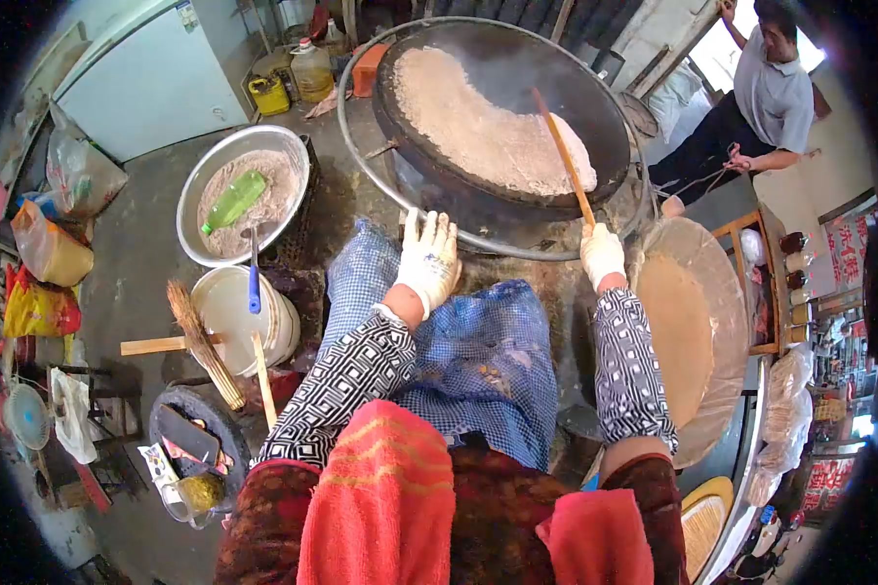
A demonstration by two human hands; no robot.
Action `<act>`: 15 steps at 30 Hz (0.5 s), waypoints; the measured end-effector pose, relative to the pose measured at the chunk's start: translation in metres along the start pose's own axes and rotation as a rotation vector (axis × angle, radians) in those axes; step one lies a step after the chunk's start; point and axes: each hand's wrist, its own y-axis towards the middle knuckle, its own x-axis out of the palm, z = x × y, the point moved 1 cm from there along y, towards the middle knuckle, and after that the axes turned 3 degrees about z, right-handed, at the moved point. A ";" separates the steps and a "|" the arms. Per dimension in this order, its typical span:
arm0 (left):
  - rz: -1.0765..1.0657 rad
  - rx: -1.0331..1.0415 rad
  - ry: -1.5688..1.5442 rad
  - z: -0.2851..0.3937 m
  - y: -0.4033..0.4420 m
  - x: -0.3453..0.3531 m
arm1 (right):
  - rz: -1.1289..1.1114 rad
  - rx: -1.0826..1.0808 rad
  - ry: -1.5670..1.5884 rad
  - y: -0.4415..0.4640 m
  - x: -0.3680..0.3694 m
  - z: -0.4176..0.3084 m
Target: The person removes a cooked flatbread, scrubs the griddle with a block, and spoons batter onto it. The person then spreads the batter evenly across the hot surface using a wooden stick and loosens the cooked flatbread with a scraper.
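My right hand (pixel 603 252), in a white glove, is closed around the lower end of a long, thin wooden spreader (pixel 562 151). The spreader's blade lies over a pale, curved band of batter (pixel 478 136). That batter covers part of a large, round, dark griddle (pixel 600 107), and faint steam rises from it. A metal ring (pixel 351 127) surrounds the griddle. Also gloved, my left hand (pixel 427 261) has its fingers stretched out at the near side of this ring. Whether it presses on the ring I cannot tell. Patterned sleeves cover both my forearms.
Left stands a metal basin (pixel 187 195) of flour-like powder with a green bottle (pixel 234 202). Below it are a white bucket (pixel 281 327) and a straw brush (pixel 205 346). A wide, plastic-lined container (pixel 722 292) of tan batter is at right. Another person (pixel 771 93) stands back right.
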 end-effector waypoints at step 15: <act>-0.007 -0.094 0.082 -0.038 0.005 0.001 | 0.000 -0.078 -0.014 -0.016 0.015 0.009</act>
